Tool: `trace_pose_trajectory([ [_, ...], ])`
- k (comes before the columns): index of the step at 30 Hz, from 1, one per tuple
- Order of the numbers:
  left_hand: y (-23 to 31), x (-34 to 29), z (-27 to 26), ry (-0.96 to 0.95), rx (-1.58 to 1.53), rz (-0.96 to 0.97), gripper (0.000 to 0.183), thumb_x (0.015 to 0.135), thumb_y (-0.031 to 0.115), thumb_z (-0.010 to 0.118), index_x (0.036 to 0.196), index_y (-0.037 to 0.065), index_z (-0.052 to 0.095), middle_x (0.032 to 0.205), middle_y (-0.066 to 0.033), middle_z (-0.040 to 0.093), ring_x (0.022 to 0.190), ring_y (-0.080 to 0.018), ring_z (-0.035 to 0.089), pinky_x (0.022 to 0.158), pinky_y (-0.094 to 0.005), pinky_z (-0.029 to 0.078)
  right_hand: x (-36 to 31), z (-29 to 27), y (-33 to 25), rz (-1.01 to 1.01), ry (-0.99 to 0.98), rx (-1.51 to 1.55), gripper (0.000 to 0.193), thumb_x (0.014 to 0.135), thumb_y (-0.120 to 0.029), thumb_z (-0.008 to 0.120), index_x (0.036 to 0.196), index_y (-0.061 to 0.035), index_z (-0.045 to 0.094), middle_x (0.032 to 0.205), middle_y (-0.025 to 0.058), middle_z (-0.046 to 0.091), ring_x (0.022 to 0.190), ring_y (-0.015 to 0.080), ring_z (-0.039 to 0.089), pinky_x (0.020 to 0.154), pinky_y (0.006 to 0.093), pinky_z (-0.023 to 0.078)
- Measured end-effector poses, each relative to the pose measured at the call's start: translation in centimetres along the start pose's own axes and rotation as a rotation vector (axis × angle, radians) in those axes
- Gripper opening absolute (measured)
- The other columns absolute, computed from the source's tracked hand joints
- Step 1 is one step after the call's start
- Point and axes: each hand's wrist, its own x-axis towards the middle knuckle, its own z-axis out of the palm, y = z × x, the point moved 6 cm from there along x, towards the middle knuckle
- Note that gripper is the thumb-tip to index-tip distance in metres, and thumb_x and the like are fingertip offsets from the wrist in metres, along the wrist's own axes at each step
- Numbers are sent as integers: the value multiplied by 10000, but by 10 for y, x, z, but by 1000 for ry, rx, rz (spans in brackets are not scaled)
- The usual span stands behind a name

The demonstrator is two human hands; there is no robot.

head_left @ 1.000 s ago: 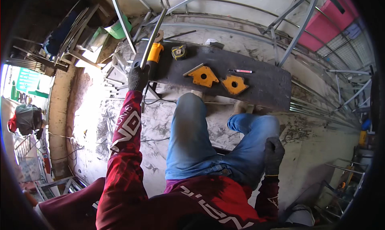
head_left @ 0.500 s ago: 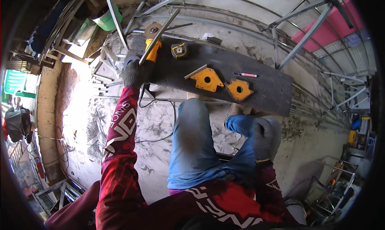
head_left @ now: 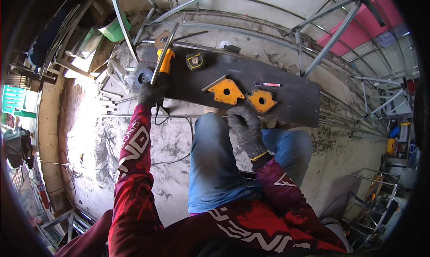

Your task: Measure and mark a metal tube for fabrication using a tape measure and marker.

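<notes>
In a dark grey glove, my left hand (head_left: pixel 152 93) is closed around the lower end of a slim metal tube (head_left: pixel 165 53), which slants up and away across the board. Behind the tube lies a yellow angle grinder (head_left: pixel 166 61) with a brown disc (head_left: pixel 162 39) at its far end. A round grey disc (head_left: pixel 144 77) sits just beside my left glove. My right hand (head_left: pixel 245 127), gloved too, hovers between my knees near the board's front edge, fingers loosely bent, with nothing visible in it. Closest to it are two yellow magnetic welding holders (head_left: pixel 227 92), (head_left: pixel 261 101).
The dark board (head_left: pixel 291 98) also carries a tape measure (head_left: pixel 195 61) and a marker pen (head_left: pixel 267 84). A black cable (head_left: pixel 192 136) loops over the floor. Metal frames (head_left: pixel 329 46) stand behind, and a green bucket (head_left: pixel 115 28) is at far left.
My right hand has come off my right knee and moved left and forward toward the board. My left hand still grips the tube, which is slightly shifted and steeper.
</notes>
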Motion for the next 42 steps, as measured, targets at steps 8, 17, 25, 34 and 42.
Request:
trace_pose_trajectory([
  [8,-2,-102,-21,-163,-729,-166,479,913,524,638,727,84,628,546,8,510,413,-99,451,390,-279,298,44,126,27,243,-426,266,125,896,-135,643,958,-31,610,742,12,593,622,79,543,537,249,461],
  [17,65,-298,-91,-283,-555,-50,413,820,343,796,948,-29,673,722,-56,679,581,-113,623,505,-263,492,-29,130,-58,529,-395,786,766,805,-252,831,1422,-74,413,1192,82,621,899,195,655,689,320,560],
  [25,220,-349,-48,-508,-450,558,567,854,405,774,1142,-44,580,934,-69,622,828,-125,571,750,-299,490,-69,-56,-61,-11,286,791,277,819,-143,772,1059,-58,664,1021,28,656,956,149,633,875,312,512],
  [34,321,-304,-70,-190,-155,1152,452,943,403,647,1134,15,516,942,-215,579,828,-424,606,721,-431,491,-245,-426,-208,-399,847,184,320,924,-145,653,1226,-47,613,1080,29,636,973,134,609,891,292,505],
  [42,446,-231,31,-277,231,1267,288,959,317,595,1095,69,542,994,-230,609,941,-452,601,751,-503,489,-369,-508,-282,-5,1055,-257,440,826,-18,718,1242,22,578,1020,106,686,874,208,693,756,319,573],
])
